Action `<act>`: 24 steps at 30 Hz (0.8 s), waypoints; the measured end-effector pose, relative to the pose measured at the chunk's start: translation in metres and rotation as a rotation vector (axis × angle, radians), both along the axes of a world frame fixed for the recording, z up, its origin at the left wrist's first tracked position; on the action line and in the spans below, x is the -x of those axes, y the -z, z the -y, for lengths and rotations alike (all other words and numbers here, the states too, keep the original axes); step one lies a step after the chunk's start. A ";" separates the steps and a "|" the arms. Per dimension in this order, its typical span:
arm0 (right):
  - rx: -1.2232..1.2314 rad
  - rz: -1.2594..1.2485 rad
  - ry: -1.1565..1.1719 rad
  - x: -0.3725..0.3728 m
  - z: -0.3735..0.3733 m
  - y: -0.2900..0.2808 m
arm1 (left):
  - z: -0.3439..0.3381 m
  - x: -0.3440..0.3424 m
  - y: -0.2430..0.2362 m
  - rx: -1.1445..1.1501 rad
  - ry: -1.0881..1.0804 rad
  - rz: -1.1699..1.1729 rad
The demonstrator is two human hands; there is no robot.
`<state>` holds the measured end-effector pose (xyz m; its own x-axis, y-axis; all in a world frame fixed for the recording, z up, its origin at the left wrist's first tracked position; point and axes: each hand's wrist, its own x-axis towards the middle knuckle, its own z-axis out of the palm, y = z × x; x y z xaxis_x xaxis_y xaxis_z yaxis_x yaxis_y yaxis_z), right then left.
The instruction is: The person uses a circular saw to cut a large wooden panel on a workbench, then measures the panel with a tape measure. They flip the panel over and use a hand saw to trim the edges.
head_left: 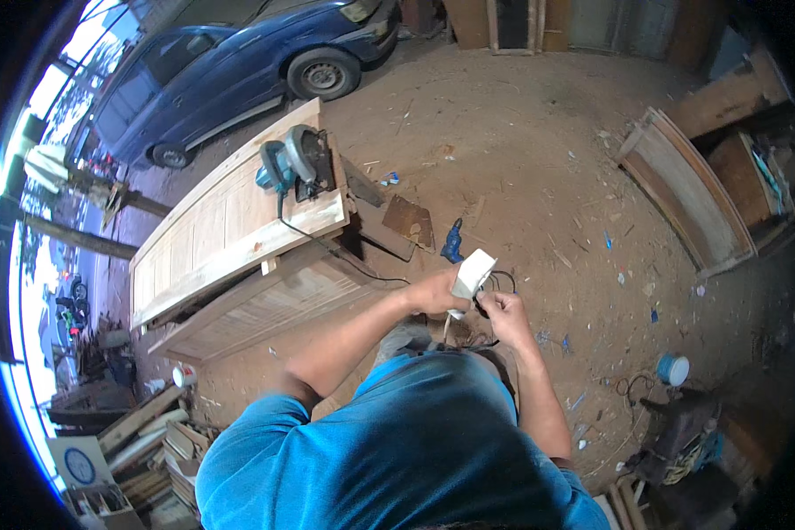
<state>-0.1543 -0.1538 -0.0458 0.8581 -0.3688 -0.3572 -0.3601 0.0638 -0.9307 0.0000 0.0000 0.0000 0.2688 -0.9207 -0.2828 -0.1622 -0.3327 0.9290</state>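
Note:
A white boxy object (474, 271), likely a power strip, sits in my left hand (433, 291), whose fingers are closed around it. My right hand (503, 314) is closed at its right side, pinching what looks like a plug or black cable end, partly hidden. Black cord (503, 276) loops behind them. A blue drill (453, 238) lies on the dirt just beyond my hands. To the left, a teal circular saw (278, 170) rests on a pale wooden door panel (194, 238), its cord hanging down toward my hands.
A blue car (212, 84) stands behind the panel. Wooden boards and frames (680, 190) lean at the right. Scrap wood (159, 450) is piled at the lower left, a small white bucket (184, 375) near it. Another bucket (671, 369) and dark clutter (680, 442) lie at the lower right.

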 end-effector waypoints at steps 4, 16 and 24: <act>0.672 -0.153 -0.019 -0.019 0.024 0.028 | -0.032 -0.003 -0.034 0.148 -0.380 -0.132; 0.510 0.003 -0.202 -0.185 -0.096 -0.006 | -0.195 -0.109 -0.187 1.108 -0.203 -0.198; 0.341 0.260 -0.028 -0.307 -0.283 -0.090 | -0.326 -0.252 -0.157 1.076 -0.585 -1.348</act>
<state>0.1526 0.1289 0.0447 0.9150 -0.4032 0.0111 -0.1074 -0.2701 -0.9568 0.2524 0.3261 0.1574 0.7039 -0.7096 0.0312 0.7004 0.7008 0.1357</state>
